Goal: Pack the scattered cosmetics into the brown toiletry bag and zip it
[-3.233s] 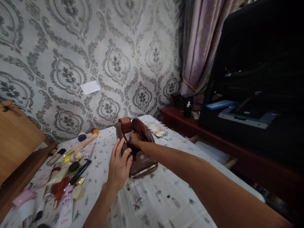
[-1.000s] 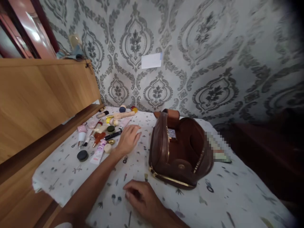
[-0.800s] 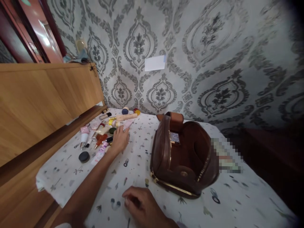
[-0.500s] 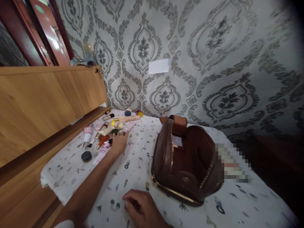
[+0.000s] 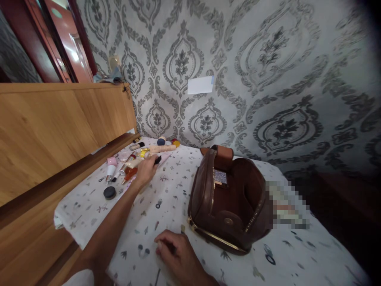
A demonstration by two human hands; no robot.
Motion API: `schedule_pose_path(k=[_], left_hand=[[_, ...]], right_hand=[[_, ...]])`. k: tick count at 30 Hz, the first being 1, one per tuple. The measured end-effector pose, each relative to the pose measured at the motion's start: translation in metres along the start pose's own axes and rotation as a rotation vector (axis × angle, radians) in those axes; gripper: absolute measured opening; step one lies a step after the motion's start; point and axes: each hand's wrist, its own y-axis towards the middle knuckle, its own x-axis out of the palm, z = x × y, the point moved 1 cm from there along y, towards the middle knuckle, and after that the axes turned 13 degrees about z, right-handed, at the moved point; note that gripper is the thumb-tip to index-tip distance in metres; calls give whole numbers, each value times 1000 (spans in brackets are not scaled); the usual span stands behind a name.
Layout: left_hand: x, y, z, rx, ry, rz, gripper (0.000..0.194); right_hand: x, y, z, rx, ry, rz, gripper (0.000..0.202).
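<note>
at the far left stands a wooden panel [image 5: 68, 119], with a patterned white cloth [image 5: 89, 212] spread beside it. on the cloth sit a white tube with a pink end [image 5: 111, 169], a round black jar [image 5: 110, 192] nearer the person, and an orange bottle [image 5: 129, 173]. just right of the bottle, the person's left hand [image 5: 145, 170] is closed around a slim black item [image 5: 158, 159], which juts out past the fingertips; a peach tube [image 5: 163, 148] lies beyond. the right hand [image 5: 180, 254] hangs slack and partly open nearer the person, apart from the black item. farther right, near the right hand, a brown leather bag [image 5: 204, 198] gapes open, with a glittery silver case [image 5: 220, 176] inside. a pixelated flat item [image 5: 290, 208] lies beside the bag.
</note>
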Motion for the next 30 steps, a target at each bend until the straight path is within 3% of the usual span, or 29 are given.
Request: schedule_pose_path(k=[3, 8, 16, 21, 24, 26, 30], left_hand=[[-5, 10, -1, -75, -292, 1, 30], [1, 8, -5, -228, -690, -68, 44], [2, 0, 4, -376, -949, -248, 50], [9, -5, 0, -415, -790, -305, 50], [16, -8, -5, -364, -658, -321, 47], [21, -9, -6, -274, -553, -337, 46], [29, -13, -3, 42, -200, -414, 39]], right_hand=[[-2, 1, 3, 80, 100, 0, 27], [-6, 5, 3, 200, 297, 62, 47], [-12, 11, -1, 264, 531, 170, 57], [-12, 10, -4, 279, 552, 167, 54], [-11, 10, -5, 295, 574, 170, 56], [-11, 10, -4, 306, 583, 170, 58], [-12, 11, -3, 324, 592, 166, 64]])
